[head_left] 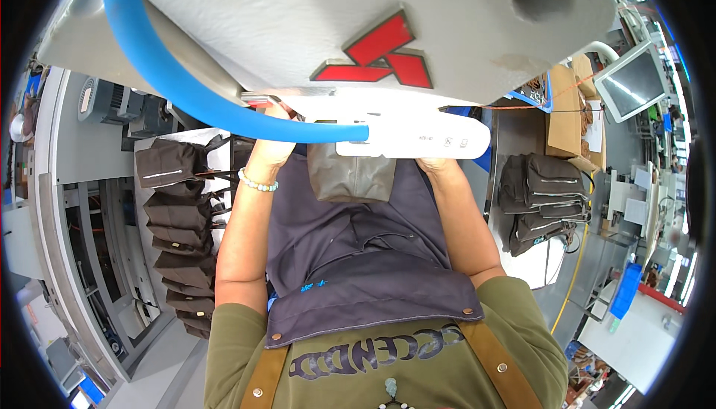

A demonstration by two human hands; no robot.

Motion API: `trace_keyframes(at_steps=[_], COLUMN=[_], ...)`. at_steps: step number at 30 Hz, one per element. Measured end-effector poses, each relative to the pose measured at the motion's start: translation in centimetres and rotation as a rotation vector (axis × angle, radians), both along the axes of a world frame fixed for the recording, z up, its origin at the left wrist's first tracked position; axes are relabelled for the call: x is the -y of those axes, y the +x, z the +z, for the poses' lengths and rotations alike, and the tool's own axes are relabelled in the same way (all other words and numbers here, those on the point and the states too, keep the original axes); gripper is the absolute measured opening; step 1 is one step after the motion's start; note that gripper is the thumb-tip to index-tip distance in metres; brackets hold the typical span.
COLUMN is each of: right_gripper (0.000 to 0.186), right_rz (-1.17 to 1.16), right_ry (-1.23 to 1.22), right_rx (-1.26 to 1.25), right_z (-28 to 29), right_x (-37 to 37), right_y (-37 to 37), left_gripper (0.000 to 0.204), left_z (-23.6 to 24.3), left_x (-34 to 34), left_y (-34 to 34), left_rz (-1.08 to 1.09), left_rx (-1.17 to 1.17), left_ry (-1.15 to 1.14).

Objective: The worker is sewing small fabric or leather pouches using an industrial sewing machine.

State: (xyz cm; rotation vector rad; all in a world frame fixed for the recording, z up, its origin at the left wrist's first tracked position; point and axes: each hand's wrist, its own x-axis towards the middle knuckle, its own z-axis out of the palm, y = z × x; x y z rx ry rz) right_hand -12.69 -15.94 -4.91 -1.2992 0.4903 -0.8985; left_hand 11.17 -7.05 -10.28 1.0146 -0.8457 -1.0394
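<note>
My left hand (274,148) is raised at the left of a dark grey leather-like bag piece (350,178), under a large grey machine head (298,28) with a red emblem. A blue hose (179,103) crosses over that hand and hides much of its fingers. My right hand (436,164) reaches up at the right of the bag piece, its fingers hidden behind a white elongated lamp-like housing (425,134). I cannot see what either hand holds. The bag piece hangs between my wrists, above my dark apron (350,245).
A row of dark brown bags (175,230) lines my left beside a motor (101,103). On my right are stacked dark bags (541,192), cardboard boxes (567,118), a screen (632,79) on an arm and a blue bin (625,289).
</note>
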Motion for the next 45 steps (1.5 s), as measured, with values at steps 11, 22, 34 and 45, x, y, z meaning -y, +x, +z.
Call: trace_keyframes(at_steps=[11, 22, 34, 45], right_gripper=[0.021, 0.025, 0.025, 0.040], right_rz=[-0.029, 0.039, 0.073, -0.217], right_ry=[0.071, 0.182, 0.208, 0.470], right_rx=[0.092, 0.226, 0.294, -0.048], right_z=[-0.8, -1.9, -3.4, -10.1], right_x=[-0.4, -0.1, 0.5, -0.5], right_y=[0.2, -0.1, -0.1, -0.2], left_gripper=[0.022, 0.030, 0.023, 0.048], left_z=[-2.4, 1.4, -1.4, -5.3], left_x=[0.1, -0.1, -0.1, -0.8], left_y=[1.8, -0.6, 0.5, -3.1], left_rz=[-0.124, -0.054, -0.006, 0.132], left_rx=[0.032, 0.071, 0.017, -0.103], left_ry=[-0.032, -0.104, -0.012, 0.298])
